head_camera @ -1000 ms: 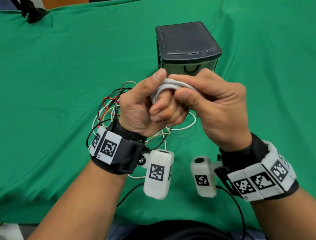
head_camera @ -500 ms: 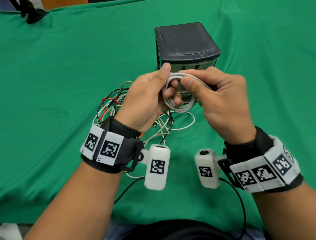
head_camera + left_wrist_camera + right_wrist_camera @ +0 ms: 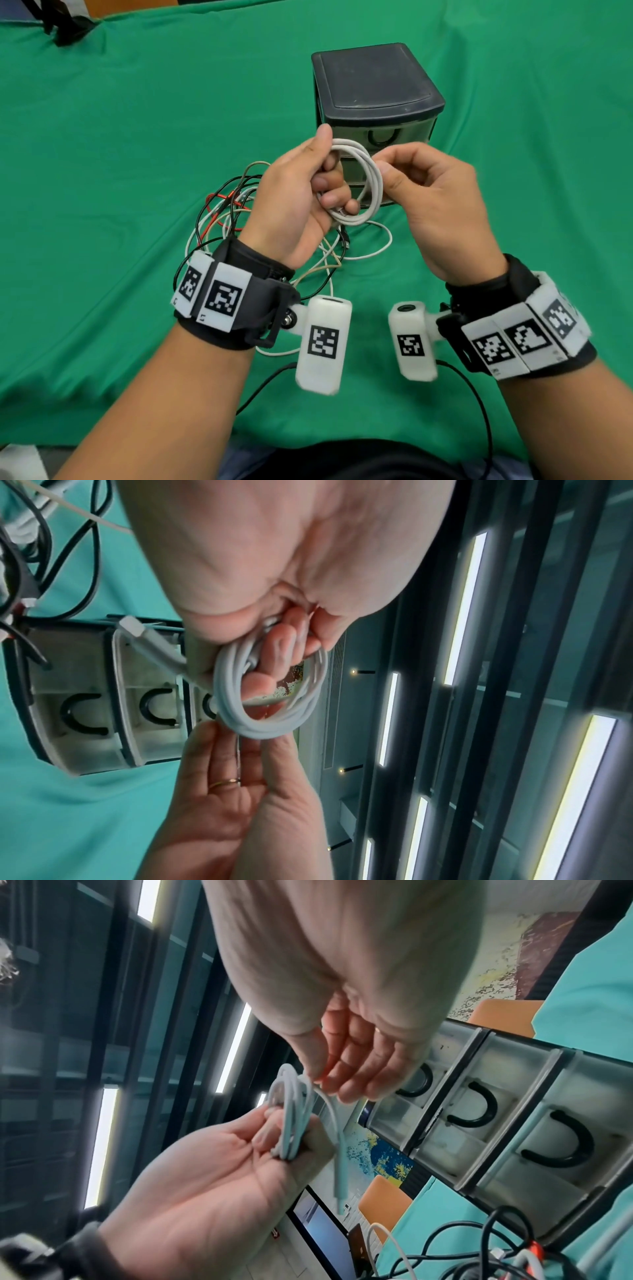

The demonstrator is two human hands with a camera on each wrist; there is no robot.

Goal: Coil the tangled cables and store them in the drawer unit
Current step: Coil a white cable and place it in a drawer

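A white cable (image 3: pixel 371 178) is wound into a small round coil. My left hand (image 3: pixel 329 185) grips its left side, fingers curled through the loop. My right hand (image 3: pixel 383 164) pinches the coil's right side between thumb and forefinger. In the right wrist view the coil (image 3: pixel 291 1118) stands on edge and its plug end (image 3: pixel 341 1191) hangs down free. The left wrist view shows the coil (image 3: pixel 270 696) around my fingers. Just behind the hands stands the dark drawer unit (image 3: pixel 373 85), its drawers (image 3: pixel 514 1123) closed. A tangle of black, red and white cables (image 3: pixel 226 212) lies under my left wrist.
Green cloth (image 3: pixel 137 137) covers the whole table. A black strap (image 3: pixel 65 27) lies at the far left corner. Thin black leads (image 3: pixel 479 411) run from the wrist cameras toward my body at the table's near edge.
The hands have drawn slightly apart. The coil, earlier bunched tight between both hands, now shows as an open ring, with the right hand shifted to its right side.
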